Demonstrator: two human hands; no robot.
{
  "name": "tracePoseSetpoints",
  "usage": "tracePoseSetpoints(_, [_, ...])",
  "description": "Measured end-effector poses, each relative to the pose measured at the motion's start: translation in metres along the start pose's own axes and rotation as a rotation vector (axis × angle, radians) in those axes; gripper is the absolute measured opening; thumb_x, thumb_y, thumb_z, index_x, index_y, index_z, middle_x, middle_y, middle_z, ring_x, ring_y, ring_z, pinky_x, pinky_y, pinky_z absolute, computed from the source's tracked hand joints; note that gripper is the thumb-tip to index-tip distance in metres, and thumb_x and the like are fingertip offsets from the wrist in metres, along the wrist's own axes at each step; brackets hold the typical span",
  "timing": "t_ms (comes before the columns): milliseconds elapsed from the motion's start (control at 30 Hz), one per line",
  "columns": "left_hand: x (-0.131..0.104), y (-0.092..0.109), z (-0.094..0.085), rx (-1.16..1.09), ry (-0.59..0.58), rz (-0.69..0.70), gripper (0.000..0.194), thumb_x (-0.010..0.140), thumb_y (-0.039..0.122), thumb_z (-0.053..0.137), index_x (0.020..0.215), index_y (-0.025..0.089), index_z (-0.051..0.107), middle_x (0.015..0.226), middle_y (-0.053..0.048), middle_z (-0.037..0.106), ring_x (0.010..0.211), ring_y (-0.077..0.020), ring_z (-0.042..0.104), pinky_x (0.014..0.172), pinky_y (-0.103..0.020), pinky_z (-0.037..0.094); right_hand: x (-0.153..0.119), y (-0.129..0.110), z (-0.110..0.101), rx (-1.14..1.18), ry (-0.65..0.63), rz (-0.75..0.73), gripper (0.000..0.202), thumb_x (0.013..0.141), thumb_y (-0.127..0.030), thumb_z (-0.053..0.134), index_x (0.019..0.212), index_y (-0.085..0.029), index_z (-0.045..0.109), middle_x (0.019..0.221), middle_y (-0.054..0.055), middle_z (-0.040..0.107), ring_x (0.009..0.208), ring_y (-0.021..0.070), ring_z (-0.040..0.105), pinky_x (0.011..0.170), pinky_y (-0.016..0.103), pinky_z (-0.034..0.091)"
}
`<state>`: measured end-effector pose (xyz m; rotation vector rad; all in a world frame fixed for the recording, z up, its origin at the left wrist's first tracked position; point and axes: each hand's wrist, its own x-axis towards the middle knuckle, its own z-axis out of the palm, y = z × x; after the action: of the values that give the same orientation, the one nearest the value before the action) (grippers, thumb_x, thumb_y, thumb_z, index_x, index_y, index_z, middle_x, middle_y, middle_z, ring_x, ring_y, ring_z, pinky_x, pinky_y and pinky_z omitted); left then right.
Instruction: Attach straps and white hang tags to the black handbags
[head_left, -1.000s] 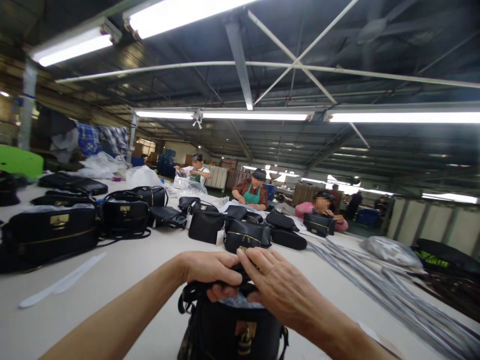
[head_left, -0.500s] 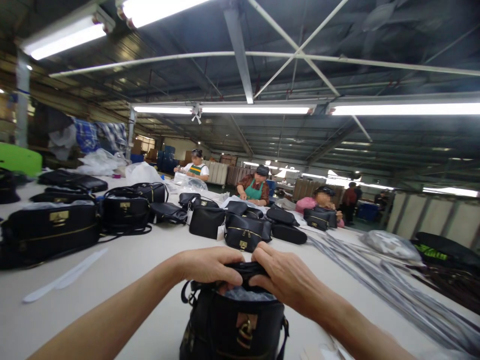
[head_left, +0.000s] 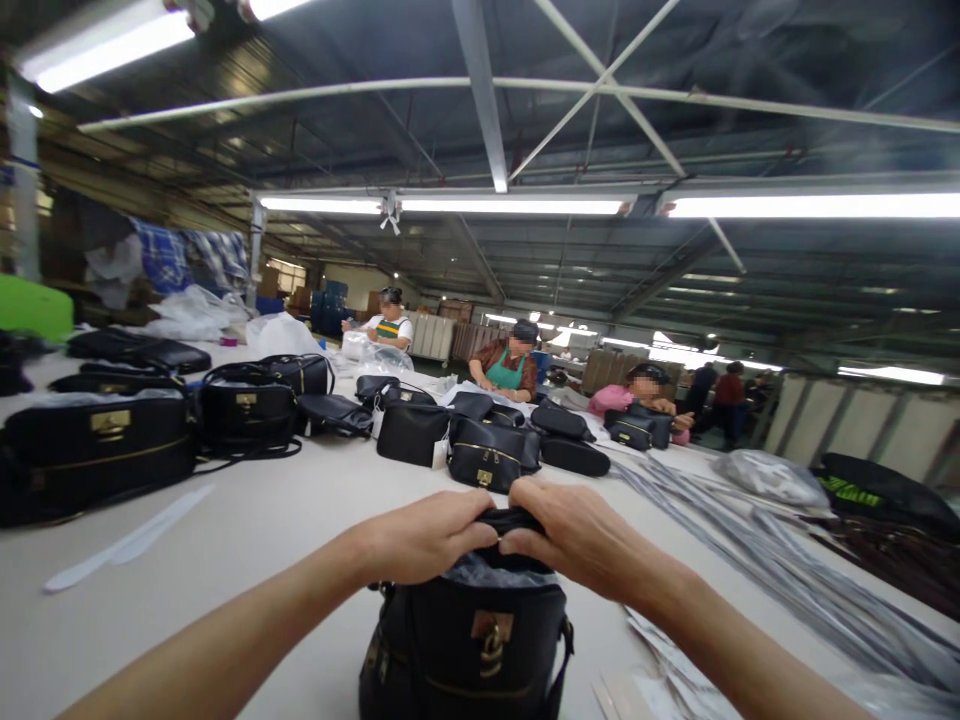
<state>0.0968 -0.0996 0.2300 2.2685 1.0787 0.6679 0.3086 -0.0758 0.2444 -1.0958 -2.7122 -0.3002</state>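
Observation:
A black handbag [head_left: 450, 640] with a gold clasp stands upright on the white table [head_left: 247, 600], close in front of me. Clear plastic [head_left: 499, 572] fills its open mouth. Behind that plastic, my left hand [head_left: 427, 530] pinches the bag's raised black top flap, thumb toward me and fingers behind. My right hand [head_left: 570, 525] grips the same flap from the other side, its thumb near the left one. The fingertips behind the flap are hidden.
More black handbags [head_left: 247, 410] line the table's left and middle. White paper strips [head_left: 131, 540] lie at left. Long grey strips [head_left: 765, 550] and a plastic-wrapped bundle [head_left: 772, 478] spread at right. Co-workers [head_left: 510, 365] sit across the table.
Both hands have shifted slightly right along the flap, still gripping it, and the left fingertips inside the bag's mouth no longer show. The view has tilted down a little.

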Motion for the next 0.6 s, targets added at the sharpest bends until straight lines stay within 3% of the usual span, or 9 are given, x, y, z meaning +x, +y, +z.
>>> tracePoseSetpoints(67, [-0.001, -0.003, 0.000, -0.033, -0.035, -0.022, 0.016, 0.091, 0.030, 0.045, 0.084, 0.021, 0.056, 0.077, 0.001, 0.056, 0.075, -0.0187, 0.051, 0.064, -0.027, 0.034, -0.004, 0.008, -0.003, 0.305, -0.070, -0.028, 0.027, 0.090, -0.044, 0.062, 0.102, -0.020, 0.064, 0.092, 0.004, 0.069, 0.082, 0.0214, 0.064, 0.066, 0.028, 0.043])
tracePoseSetpoints(167, [0.000, -0.006, -0.003, -0.127, -0.090, -0.066, 0.013, 0.089, 0.030, 0.047, 0.085, 0.020, 0.055, 0.072, 0.003, 0.051, 0.069, -0.0159, 0.047, 0.060, -0.025, 0.033, -0.010, 0.019, -0.006, 0.691, -0.129, -0.059, 0.045, 0.087, -0.048, 0.065, 0.125, -0.026, 0.060, 0.108, 0.003, 0.069, 0.093, 0.0222, 0.063, 0.077, 0.029, 0.048])
tracePoseSetpoints(267, [0.004, -0.007, -0.004, -0.241, -0.169, -0.103, 0.012, 0.087, 0.030, 0.047, 0.079, 0.021, 0.050, 0.061, 0.006, 0.043, 0.057, -0.0127, 0.037, 0.052, -0.025, 0.028, -0.013, 0.022, -0.008, 0.754, -0.057, -0.040, 0.041, 0.085, -0.048, 0.065, 0.118, -0.024, 0.064, 0.099, 0.001, 0.070, 0.083, 0.0202, 0.063, 0.070, 0.028, 0.047])
tracePoseSetpoints(400, [0.008, -0.008, 0.000, -0.378, -0.138, -0.070, 0.017, 0.086, 0.033, 0.050, 0.075, 0.020, 0.049, 0.058, 0.007, 0.042, 0.053, -0.0102, 0.034, 0.048, -0.024, 0.025, -0.011, 0.015, -0.006, 0.535, 0.191, -0.012, 0.019, 0.087, -0.037, 0.061, 0.097, -0.022, 0.067, 0.085, 0.001, 0.070, 0.076, 0.0184, 0.061, 0.068, 0.028, 0.045])
tracePoseSetpoints(500, [0.012, -0.013, 0.001, -0.461, -0.025, -0.049, 0.021, 0.088, 0.039, 0.048, 0.078, 0.020, 0.047, 0.059, 0.007, 0.042, 0.050, -0.0086, 0.034, 0.046, -0.023, 0.025, -0.015, 0.007, -0.001, 0.437, 0.524, 0.109, 0.017, 0.092, -0.035, 0.052, 0.099, -0.022, 0.062, 0.091, 0.004, 0.068, 0.079, 0.0196, 0.062, 0.070, 0.030, 0.047])
tracePoseSetpoints(600, [0.015, -0.020, 0.000, -0.540, 0.046, -0.038, 0.025, 0.088, 0.043, 0.047, 0.081, 0.020, 0.045, 0.057, 0.009, 0.039, 0.046, -0.0072, 0.033, 0.043, -0.022, 0.024, -0.026, -0.004, 0.006, 0.394, 0.728, 0.231, 0.020, 0.096, -0.037, 0.046, 0.085, -0.024, 0.056, 0.073, 0.000, 0.059, 0.062, 0.0166, 0.055, 0.057, 0.027, 0.044])
